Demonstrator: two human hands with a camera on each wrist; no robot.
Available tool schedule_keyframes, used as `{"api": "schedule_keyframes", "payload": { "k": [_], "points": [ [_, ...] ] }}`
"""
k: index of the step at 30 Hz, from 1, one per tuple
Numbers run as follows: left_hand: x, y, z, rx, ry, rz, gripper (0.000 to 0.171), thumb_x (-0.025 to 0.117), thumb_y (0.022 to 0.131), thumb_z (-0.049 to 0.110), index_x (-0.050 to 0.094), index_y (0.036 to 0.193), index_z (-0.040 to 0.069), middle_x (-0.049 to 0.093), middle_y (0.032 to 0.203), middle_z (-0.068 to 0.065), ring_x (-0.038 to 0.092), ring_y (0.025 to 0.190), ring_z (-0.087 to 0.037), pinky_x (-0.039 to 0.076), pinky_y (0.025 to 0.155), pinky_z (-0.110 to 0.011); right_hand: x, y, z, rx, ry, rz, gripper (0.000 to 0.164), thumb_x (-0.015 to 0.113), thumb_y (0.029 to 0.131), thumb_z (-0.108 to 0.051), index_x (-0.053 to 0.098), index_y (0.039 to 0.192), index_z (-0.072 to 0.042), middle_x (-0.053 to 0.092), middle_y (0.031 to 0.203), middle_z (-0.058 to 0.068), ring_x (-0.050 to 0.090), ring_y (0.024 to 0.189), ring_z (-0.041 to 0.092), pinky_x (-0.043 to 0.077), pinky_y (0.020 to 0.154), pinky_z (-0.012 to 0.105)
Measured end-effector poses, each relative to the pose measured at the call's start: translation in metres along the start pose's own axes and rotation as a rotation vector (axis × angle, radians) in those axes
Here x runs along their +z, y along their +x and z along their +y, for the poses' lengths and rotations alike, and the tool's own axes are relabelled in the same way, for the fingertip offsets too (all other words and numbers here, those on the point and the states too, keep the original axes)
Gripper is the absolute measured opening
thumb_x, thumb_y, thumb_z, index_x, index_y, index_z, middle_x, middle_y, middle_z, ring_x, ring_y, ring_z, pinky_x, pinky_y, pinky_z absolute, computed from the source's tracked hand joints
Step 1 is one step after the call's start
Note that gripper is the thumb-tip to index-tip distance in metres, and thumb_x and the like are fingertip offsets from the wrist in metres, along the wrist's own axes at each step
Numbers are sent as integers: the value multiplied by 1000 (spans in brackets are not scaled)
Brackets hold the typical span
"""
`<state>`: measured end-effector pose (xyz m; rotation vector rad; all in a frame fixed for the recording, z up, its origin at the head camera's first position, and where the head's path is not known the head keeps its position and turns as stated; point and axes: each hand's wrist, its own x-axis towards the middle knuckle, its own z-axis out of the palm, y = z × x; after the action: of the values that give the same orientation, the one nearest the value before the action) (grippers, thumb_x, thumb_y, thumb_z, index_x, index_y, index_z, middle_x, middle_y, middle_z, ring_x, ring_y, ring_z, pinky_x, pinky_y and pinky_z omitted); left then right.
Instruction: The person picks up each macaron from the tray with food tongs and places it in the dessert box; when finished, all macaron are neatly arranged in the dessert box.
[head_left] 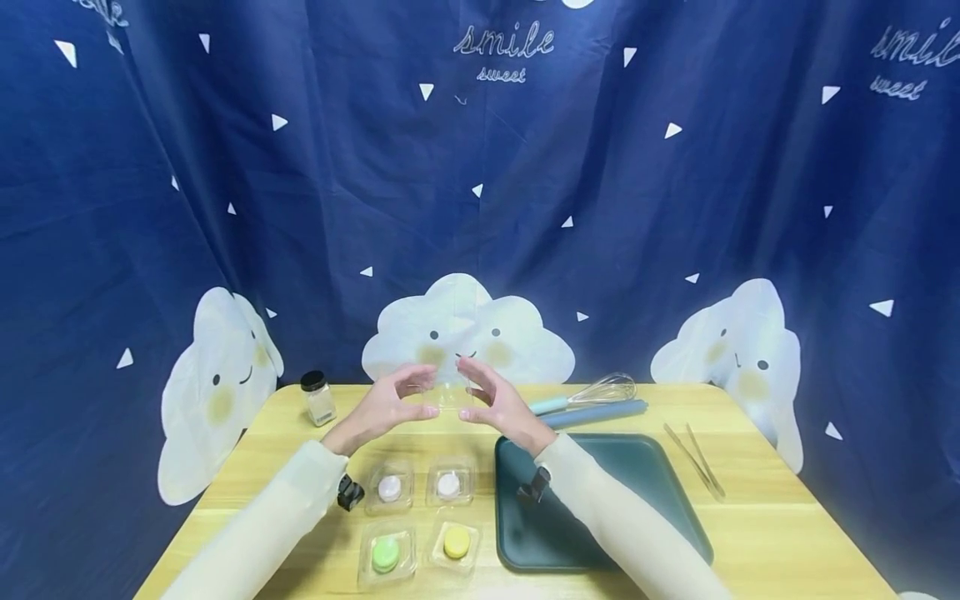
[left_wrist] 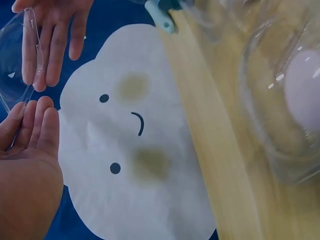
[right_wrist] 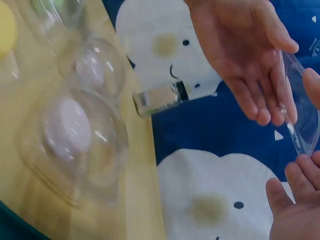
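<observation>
A thin, clear plastic lid (head_left: pixel 448 397) is held up between the two hands above the far edge of the table. My left hand (head_left: pixel 390 402) pinches one side of it, thumb below and fingers above in the head view. On the opposite side, my right hand (head_left: pixel 501 404) pinches it the same way. Closer in stand several clear plastic boxes, each with one macaron: a pale lilac one (head_left: pixel 389 488), a whitish one (head_left: pixel 448 485), a green one (head_left: pixel 386 554) and a yellow one (head_left: pixel 457 542).
A dark green tray (head_left: pixel 600 533) lies under the right forearm. Behind it are a whisk (head_left: pixel 603 390) and a blue-grey rolling pin (head_left: pixel 592 414). Tongs (head_left: pixel 697 462) lie on the right; a black-capped jar (head_left: pixel 318 400) stands back left. A blue curtain (head_left: pixel 480 233) hangs behind.
</observation>
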<state>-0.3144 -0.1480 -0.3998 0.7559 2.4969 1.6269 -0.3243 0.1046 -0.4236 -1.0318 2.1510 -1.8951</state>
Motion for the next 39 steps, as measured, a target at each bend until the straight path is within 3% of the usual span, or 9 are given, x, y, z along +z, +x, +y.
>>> {"api": "schedule_keyframes", "payload": {
  "k": [6,12,22,28,31,35,39],
  "points": [
    [12,-14,-2,75,46,-35,74,82,86,24,48,148,5,55,145,-20,56,132,-39,42,116,-57,11,-22,-5,34,5,8,76,71,90,2,35,156,-6,42,160,17,38,150,34,35,123,48],
    [20,-27,-2,138,205,-72,74,85,82,32,54,142,3,62,135,-13,61,124,-31,47,112,-52,25,-46,-5,34,-11,59,76,75,87,0,37,153,0,44,157,21,41,147,39,38,121,44],
    [31,-52,-1,148,284,-122,70,88,77,34,60,137,14,64,125,1,62,118,-21,54,104,-44,40,-83,0,99,-51,3,72,77,88,-8,42,151,-4,47,155,19,45,145,37,43,118,28],
    [36,-67,1,104,349,-169,73,88,75,39,60,137,14,65,129,2,61,120,-22,52,105,-49,51,-97,-3,96,-237,9,71,82,84,-17,49,146,-8,59,144,15,58,132,33,50,112,37],
    [39,-74,6,71,408,-228,73,89,73,37,61,136,12,66,131,-2,61,122,-26,51,105,-54,57,-107,-5,87,-387,-13,69,84,82,-20,52,143,-8,63,137,13,64,124,27,53,107,36],
    [49,-83,8,47,522,-310,75,89,72,38,62,138,12,65,138,-3,60,129,-28,50,110,-52,61,-121,-7,50,-563,-58,71,86,81,-32,55,141,-10,65,134,6,67,118,19,58,99,32],
    [56,-87,9,43,616,-344,78,89,72,39,61,140,15,62,144,-2,57,135,-29,48,112,-51,62,-126,-7,-12,-698,-72,74,83,81,-44,56,140,-8,65,133,3,67,115,15,60,92,31]
  ]
}}
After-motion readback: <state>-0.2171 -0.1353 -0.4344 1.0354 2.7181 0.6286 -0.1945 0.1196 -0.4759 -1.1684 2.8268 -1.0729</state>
